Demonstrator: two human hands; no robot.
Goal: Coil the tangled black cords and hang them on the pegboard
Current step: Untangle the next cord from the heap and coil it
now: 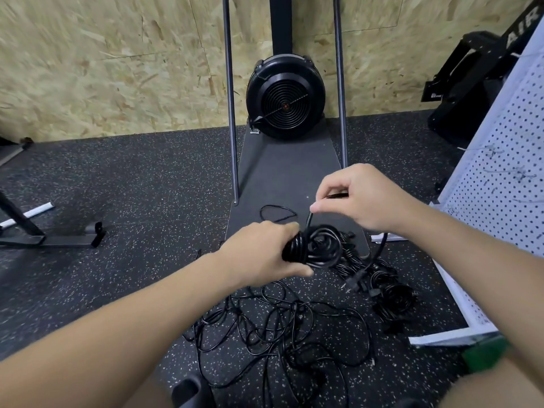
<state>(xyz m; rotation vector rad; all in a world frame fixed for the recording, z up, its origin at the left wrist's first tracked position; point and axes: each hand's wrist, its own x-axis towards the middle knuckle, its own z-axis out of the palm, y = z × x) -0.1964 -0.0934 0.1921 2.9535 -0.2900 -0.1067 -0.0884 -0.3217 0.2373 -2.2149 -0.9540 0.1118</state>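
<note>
My L hand (262, 251) grips coiled cord (316, 248); R hand (363, 198) pinches its free end above; tangled cords (279, 328) on floor below both.

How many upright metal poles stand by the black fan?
2: one metal pole left of the fan, the other pole right of it. Their tops run out of frame.

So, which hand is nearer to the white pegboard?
Right. The right hand pinches a cord end just left of the white pegboard; the left hand, gripping the coiled cord, is farther left.
</note>
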